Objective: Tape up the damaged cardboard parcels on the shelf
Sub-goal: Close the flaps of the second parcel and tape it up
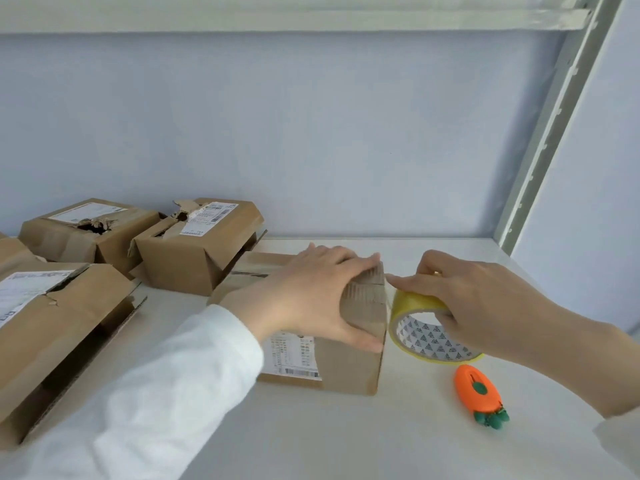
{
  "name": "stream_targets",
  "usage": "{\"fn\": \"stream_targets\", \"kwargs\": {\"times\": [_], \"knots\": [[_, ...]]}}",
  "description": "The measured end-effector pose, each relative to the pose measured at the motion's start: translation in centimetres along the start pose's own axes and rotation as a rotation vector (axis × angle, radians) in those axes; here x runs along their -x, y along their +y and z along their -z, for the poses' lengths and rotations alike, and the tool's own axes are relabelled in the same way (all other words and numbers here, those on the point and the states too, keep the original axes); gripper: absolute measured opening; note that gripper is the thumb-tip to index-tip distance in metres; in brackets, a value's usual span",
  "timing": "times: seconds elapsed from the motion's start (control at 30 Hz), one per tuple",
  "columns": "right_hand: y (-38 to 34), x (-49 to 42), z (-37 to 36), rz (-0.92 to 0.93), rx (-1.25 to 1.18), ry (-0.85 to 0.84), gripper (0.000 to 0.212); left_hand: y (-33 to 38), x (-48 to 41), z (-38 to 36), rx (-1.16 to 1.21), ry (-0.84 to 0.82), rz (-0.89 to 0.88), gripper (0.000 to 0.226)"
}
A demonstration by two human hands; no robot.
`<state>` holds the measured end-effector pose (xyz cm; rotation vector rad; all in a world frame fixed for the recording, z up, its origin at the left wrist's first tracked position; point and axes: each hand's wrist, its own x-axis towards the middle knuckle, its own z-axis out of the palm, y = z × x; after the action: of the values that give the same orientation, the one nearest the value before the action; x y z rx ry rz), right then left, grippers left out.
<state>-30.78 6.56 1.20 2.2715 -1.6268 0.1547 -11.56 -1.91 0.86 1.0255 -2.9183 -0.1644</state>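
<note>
My left hand point(311, 292) presses flat on the parcel point(349, 362), fingers curled over its right edge, pinning the ridged, torn corrugated flap point(363, 292). My right hand point(485, 299) grips the tape roll point(429, 330) just beside that edge, forefinger at the corner. I'd say: keep the glossy yellowish film taut, lay it square, rub it down. Matte brown card, crushed corners. The carrot-shaped cutter point(479, 393) lies below my right wrist; more torn boxes point(194, 251) sit beyond my left.

Left hand point(311, 292) bare; forearm covered by a plain white long sleeve point(166, 393), loosely creased, cuff at the wrist. Right hand point(485, 299) bare; white sleeve edge point(620, 441) visible at frame corner.
</note>
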Motion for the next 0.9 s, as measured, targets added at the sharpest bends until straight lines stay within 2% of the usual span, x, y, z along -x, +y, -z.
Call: {"fn": "stream_targets", "kwargs": {"times": [0.03,0.1,0.17,0.23,0.33,0.4,0.47,0.57,0.7,0.8,0.87,0.9], "knots": [[0.0,0.1,0.3,-0.032,-0.042,-0.022,0.071,-0.4,0.1,0.2,0.045,0.007,-0.013,0.109],[0.2,1.1,0.6,-0.112,-0.372,-0.073,0.066,-1.2,0.5,0.8,0.144,0.0,-0.069,0.105],[0.5,1.9,0.9,-0.141,-0.707,0.014,0.061,-1.7,1.0,1.7,0.253,0.009,-0.093,0.101],[0.6,2.6,1.9,-0.19,-0.992,0.073,0.066,-1.9,1.5,2.5,0.356,0.013,-0.103,0.095],[0.0,2.9,3.7,-0.115,-1.262,0.177,0.072,-2.3,2.2,3.9,0.514,0.074,-0.198,0.096],[-0.9,2.8,5.4,-0.091,-1.394,0.265,0.068,-2.8,2.5,4.8,0.59,0.131,-0.269,0.1],[-2.3,2.3,6.9,-0.115,-1.449,0.364,0.06,-3.5,2.7,5.5,0.634,0.14,-0.297,0.097],[-5.4,1.2,7.1,-0.247,-1.391,0.438,0.049,-4.8,2.5,6.2,0.619,0.059,-0.269,0.078],[-9.7,0.3,3.7,-0.476,-1.234,0.481,0.044,-6.5,2.2,5.1,0.303,-0.152,-0.221,0.068],[-11.8,0.8,1.0,-0.558,-1.198,0.511,0.043,-6.9,2.3,2.5,0.064,-0.075,-0.262,0.075],[-12.7,1.4,-0.2,-0.579,-1.206,0.511,0.045,-7.5,2.8,1.0,0.064,0.013,-0.279,0.08],[-13.2,1.7,-0.6,-0.573,-1.21,0.498,0.055,-7.8,3.0,0.5,0.091,0.052,-0.308,0.08]]}}
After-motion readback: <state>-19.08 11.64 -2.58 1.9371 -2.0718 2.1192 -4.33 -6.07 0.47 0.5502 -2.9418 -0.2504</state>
